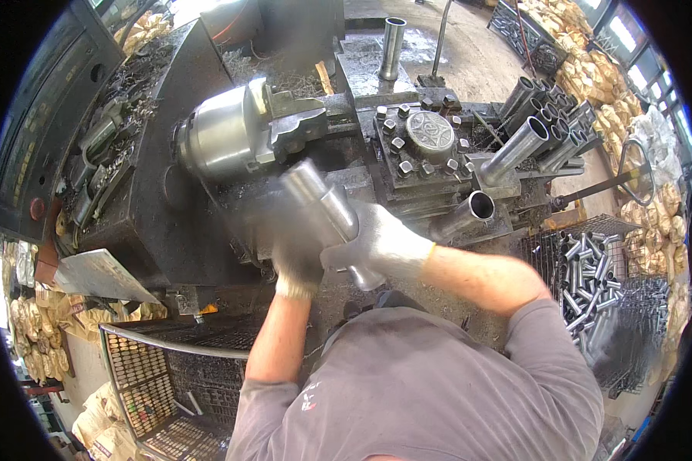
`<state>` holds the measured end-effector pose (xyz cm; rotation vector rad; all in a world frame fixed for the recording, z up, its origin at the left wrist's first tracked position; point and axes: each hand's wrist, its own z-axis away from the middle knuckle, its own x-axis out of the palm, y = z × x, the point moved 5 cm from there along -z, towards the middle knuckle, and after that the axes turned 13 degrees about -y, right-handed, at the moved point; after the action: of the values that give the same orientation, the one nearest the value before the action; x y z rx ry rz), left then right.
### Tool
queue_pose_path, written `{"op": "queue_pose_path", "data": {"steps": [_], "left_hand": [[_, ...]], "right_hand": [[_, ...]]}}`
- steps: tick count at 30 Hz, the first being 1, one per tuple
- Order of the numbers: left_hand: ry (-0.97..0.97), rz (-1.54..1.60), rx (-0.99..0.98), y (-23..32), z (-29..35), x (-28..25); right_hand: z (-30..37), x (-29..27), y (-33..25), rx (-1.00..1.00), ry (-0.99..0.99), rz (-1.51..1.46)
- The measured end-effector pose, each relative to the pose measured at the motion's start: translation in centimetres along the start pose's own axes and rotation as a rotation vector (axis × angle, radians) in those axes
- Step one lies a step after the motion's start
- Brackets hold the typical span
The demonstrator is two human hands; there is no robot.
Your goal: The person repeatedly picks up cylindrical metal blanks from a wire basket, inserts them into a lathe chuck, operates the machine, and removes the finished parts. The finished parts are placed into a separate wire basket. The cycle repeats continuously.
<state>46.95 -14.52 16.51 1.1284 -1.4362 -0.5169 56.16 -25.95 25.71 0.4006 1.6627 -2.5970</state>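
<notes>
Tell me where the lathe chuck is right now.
In the head view, the lathe chuck sits left of centre in the upper half, beyond the blurred left hand and left of the bolted block.

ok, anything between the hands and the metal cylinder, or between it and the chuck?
Nothing visible: the gloved right hand grips the metal cylinder; the left hand is too blurred to confirm contact. No obstacle shows between cylinder and chuck, though depth is unclear.

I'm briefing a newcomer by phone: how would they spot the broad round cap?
Start at the big silver chuck. To its right sits a dark, square block; the cap lies on its middle. Unlike the small bolts around it, it's broad, round and star-patterned.
</notes>
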Motion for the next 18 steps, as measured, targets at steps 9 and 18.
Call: {"op": "queue_pose_path", "data": {"steps": [9,18], "left_hand": [[0.347,-0.103,0.081,-4.2,-7.1,-8.2],[0.898,0.01,-0.144,-4.3,17.1,-12.1]], "right_hand": [[-5.8,-16.4,-15.0,-0.596,0.357,1.486],[-23.0,-22.2,-0.1,0.003,-0.28,1.129]]}}
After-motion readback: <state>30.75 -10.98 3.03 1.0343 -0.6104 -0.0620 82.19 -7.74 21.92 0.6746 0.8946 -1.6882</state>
